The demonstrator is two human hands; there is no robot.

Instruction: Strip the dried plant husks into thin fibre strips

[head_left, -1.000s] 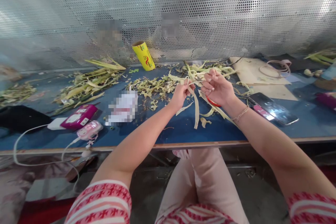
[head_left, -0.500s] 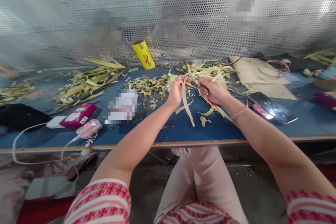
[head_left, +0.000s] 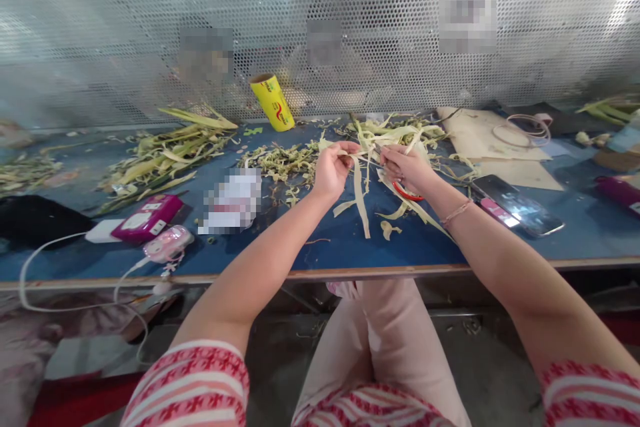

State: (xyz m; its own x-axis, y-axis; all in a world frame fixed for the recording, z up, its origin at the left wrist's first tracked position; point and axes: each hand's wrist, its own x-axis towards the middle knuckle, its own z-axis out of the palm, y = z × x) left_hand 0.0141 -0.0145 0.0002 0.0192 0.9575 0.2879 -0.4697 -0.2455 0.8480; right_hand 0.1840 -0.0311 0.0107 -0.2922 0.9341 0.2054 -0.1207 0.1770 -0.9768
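Observation:
My left hand (head_left: 334,170) is closed in a pinch on a pale dried leaf strip (head_left: 359,203), whose long end hangs down over the table. A little to its right, my right hand (head_left: 407,167) is closed with its fingertips near the same pale strips. What those fingers grip is too small to make out. Beneath the right hand a red loop (head_left: 407,193) shows in part; whether it is held or lies on the table I cannot tell. Behind both hands lies a heap of pale leaf strips (head_left: 385,130). A small curled scrap (head_left: 390,230) lies in front.
Leaf piles (head_left: 170,150) and small curled bits (head_left: 285,163) cover the left and middle of the blue table (head_left: 280,253). A yellow tube (head_left: 273,103) stands tilted at the back. A phone (head_left: 520,203), brown card (head_left: 480,133), a purple box (head_left: 147,219) and a white cable (head_left: 30,263) lie around.
My left hand has shifted slightly left, widening the gap to my right hand. A second, thinner strip now shows hanging between the hands.

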